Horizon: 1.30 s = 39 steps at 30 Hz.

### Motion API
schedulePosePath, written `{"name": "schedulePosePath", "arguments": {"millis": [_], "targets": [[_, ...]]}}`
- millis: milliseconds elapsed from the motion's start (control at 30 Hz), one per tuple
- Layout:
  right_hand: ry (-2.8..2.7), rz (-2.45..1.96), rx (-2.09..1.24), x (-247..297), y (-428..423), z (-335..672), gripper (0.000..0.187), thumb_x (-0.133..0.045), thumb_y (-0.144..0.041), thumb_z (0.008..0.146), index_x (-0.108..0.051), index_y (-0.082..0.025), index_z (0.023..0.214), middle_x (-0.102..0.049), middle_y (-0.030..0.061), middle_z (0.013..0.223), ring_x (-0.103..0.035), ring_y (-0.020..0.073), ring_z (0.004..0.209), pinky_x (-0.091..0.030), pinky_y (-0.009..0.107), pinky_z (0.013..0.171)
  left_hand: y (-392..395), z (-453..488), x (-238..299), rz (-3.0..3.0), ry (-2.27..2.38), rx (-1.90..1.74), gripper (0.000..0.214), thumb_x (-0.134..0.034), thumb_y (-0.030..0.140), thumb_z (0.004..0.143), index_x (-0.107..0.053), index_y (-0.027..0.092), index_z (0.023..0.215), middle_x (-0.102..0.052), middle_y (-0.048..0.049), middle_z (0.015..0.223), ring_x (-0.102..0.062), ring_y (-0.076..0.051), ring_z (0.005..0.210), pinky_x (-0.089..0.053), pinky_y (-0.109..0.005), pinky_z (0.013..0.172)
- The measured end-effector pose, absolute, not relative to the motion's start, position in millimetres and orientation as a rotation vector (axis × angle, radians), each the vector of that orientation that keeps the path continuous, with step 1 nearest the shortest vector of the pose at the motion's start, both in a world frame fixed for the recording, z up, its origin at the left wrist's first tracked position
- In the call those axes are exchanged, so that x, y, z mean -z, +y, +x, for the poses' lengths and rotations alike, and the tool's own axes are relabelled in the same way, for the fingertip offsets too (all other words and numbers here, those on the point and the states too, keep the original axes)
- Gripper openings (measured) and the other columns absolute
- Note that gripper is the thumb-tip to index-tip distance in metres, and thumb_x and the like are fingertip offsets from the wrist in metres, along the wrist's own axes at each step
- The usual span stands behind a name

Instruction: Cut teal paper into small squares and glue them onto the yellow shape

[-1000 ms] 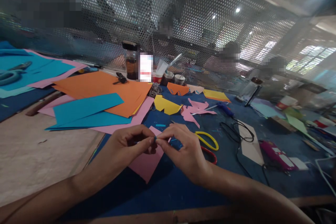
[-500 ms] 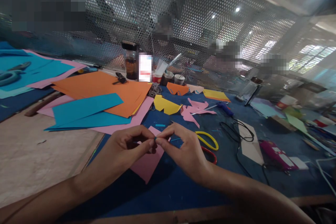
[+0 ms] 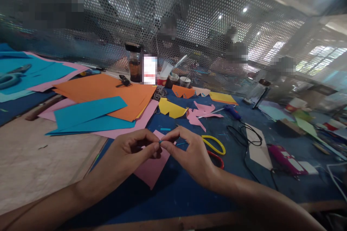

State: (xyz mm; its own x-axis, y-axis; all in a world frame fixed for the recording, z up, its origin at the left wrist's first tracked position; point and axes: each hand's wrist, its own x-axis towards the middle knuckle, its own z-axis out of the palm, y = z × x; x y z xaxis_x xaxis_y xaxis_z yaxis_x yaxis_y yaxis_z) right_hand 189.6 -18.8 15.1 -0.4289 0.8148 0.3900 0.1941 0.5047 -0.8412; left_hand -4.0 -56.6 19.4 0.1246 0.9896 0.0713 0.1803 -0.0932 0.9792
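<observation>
My left hand (image 3: 128,153) and my right hand (image 3: 191,155) meet fingertip to fingertip over the blue tabletop. Both are closed in a pinch on one tiny blue piece (image 3: 160,142), mostly covered by the fingers; its material is too small to tell. Beneath them lies a pink sheet of paper (image 3: 151,173), partly hidden by my left hand. Beside my right hand are scissors with one yellow and one red handle loop (image 3: 217,144); the hand hides part of them. A short blue paper strip (image 3: 165,129) rests just beyond the fingertips.
Orange sheets (image 3: 89,86), blue sheets (image 3: 89,113) and pink paper lie at left. Cut yellow paper (image 3: 172,108) and a pink pinwheel shape (image 3: 199,113) sit ahead. A blue glue gun (image 3: 232,112) with black cord is at right. Jars, a lit phone (image 3: 150,69) and perforated metal stand behind.
The hands stay almost in place, still pinching. Slightly more of the tiny blue piece shows between the fingertips now.
</observation>
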Motion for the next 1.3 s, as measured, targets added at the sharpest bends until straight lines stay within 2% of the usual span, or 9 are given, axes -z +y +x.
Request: {"name": "schedulePosePath", "arguments": {"millis": [533, 700, 867, 1100, 1300], "targets": [[-1.871, -0.901, -1.032, -19, -17, 189, 0.006, -0.073, -0.017, 0.089, -0.072, -0.02, 0.084, -0.073, -0.0022, 0.082, -0.068, 0.0139, 0.079, -0.053, 0.026, 0.075, -58, -5, -18, 1.467, 1.206, -1.056, 0.019, -0.068, 0.038, 0.093, -0.074, 0.023, 0.083, -0.074, -0.001, 0.077, -0.071, -0.017, 0.076, -0.058, -0.028, 0.073], [-1.803, -0.896, -1.203, -15, -12, 191, 0.005, -0.073, -0.022, 0.089, -0.07, -0.019, 0.085, -0.072, -0.0019, 0.083, -0.067, 0.0135, 0.079, -0.052, 0.026, 0.075, -58, -3, -13, 1.395, 1.186, -1.066, 0.013, -0.071, 0.034, 0.09, -0.073, 0.022, 0.086, -0.074, -0.0004, 0.079, -0.072, -0.017, 0.078, -0.059, -0.026, 0.074], [-1.715, -0.873, -1.404, -15, -11, 190, 0.01, -0.076, -0.026, 0.087, -0.07, -0.018, 0.084, -0.071, -0.0014, 0.08, -0.067, 0.0134, 0.077, -0.052, 0.026, 0.074, -56, -4, -12, 1.328, 1.17, -1.051, 0.016, -0.071, 0.033, 0.089, -0.071, 0.02, 0.08, -0.072, 0.0004, 0.074, -0.072, -0.015, 0.073, -0.059, -0.026, 0.071], [-1.69, -0.836, -1.514, -18, -9, 189, 0.022, -0.068, -0.037, 0.095, -0.071, -0.017, 0.085, -0.073, 0.0012, 0.081, -0.069, 0.0146, 0.078, -0.053, 0.028, 0.076, -50, -4, -15, 1.169, 1.143, -1.017, 0.023, -0.078, 0.037, 0.079, -0.067, 0.019, 0.07, -0.07, 0.0007, 0.065, -0.07, -0.014, 0.063, -0.058, -0.024, 0.064], [-1.736, -0.905, -1.43, -10, -7, 189, 0.015, -0.075, -0.031, 0.088, -0.072, -0.018, 0.085, -0.072, -0.0003, 0.081, -0.065, 0.0128, 0.075, -0.05, 0.026, 0.07, -49, 0, -17, 1.105, 1.141, -0.99, 0.025, -0.081, 0.037, 0.073, -0.066, 0.019, 0.068, -0.068, 0.0024, 0.062, -0.069, -0.013, 0.059, -0.059, -0.025, 0.064]]}}
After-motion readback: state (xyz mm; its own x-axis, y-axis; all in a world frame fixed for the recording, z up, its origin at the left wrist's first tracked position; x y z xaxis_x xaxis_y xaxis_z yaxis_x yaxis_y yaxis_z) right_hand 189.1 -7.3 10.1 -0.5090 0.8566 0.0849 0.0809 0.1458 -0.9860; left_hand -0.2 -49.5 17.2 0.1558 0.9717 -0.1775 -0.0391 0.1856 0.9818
